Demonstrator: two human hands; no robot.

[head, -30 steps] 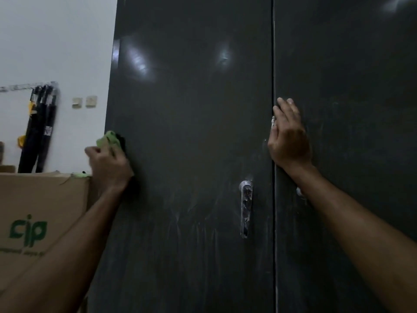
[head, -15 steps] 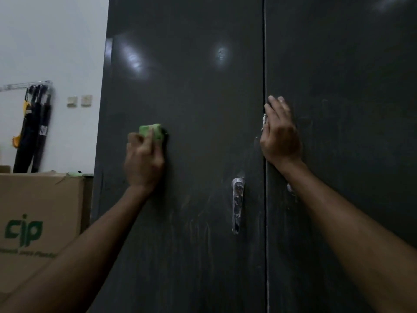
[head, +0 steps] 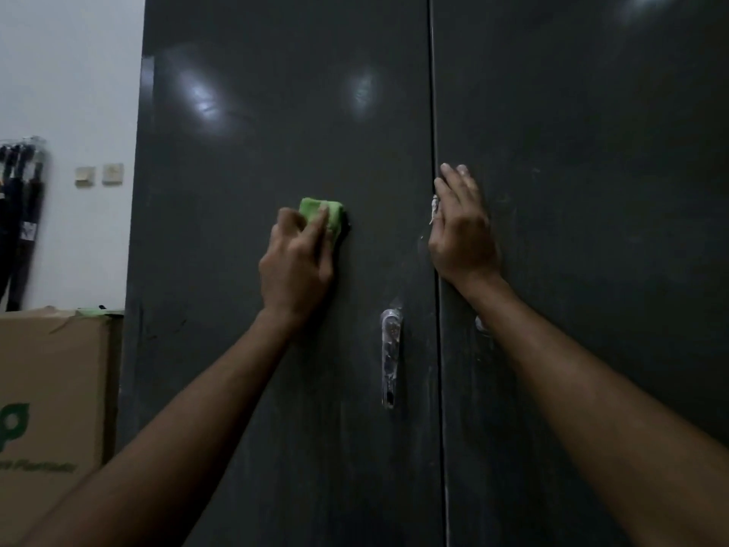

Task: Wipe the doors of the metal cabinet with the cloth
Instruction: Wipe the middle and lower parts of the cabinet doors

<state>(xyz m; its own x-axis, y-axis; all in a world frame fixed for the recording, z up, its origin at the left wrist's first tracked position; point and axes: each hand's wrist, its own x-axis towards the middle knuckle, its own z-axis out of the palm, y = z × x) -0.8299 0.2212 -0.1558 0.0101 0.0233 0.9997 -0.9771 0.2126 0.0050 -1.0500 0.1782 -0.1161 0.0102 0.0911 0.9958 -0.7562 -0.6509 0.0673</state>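
A tall dark metal cabinet fills the view, with a left door (head: 276, 132) and a right door (head: 591, 191) that meet at a vertical seam. My left hand (head: 296, 266) presses a folded green cloth (head: 321, 215) flat against the middle of the left door, left of the seam. My right hand (head: 461, 234) lies flat with fingers together on the right door, just beside the seam, holding nothing. A silver handle (head: 389, 357) hangs on the left door below both hands. Faint pale streaks mark the lower door surfaces.
A brown cardboard box (head: 51, 388) with green lettering stands left of the cabinet. Behind it is a white wall with two switches (head: 98, 175). Dark folded umbrellas (head: 19, 215) hang at the far left.
My left hand has slid the green cloth rightward across the left door, from its left edge toward the middle. My right hand has stayed by the seam.
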